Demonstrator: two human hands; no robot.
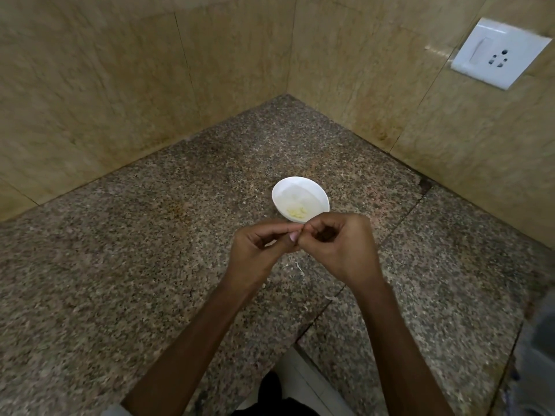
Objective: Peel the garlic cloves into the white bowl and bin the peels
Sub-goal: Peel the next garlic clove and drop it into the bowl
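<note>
One clove [293, 236], pinched between curled fingers of left hand [260, 251] and right hand [341, 244], hung just before bowl [300, 189]; peels [295, 265] lay beneath.

A speckled brown granite table [135, 265] fills the corner where 2 beige marbled tile walls [90, 85] meet, a dark seam [402, 220] crossing the stone at right, a white switch-and-socket plate [498, 52] high on the right wall.
</note>
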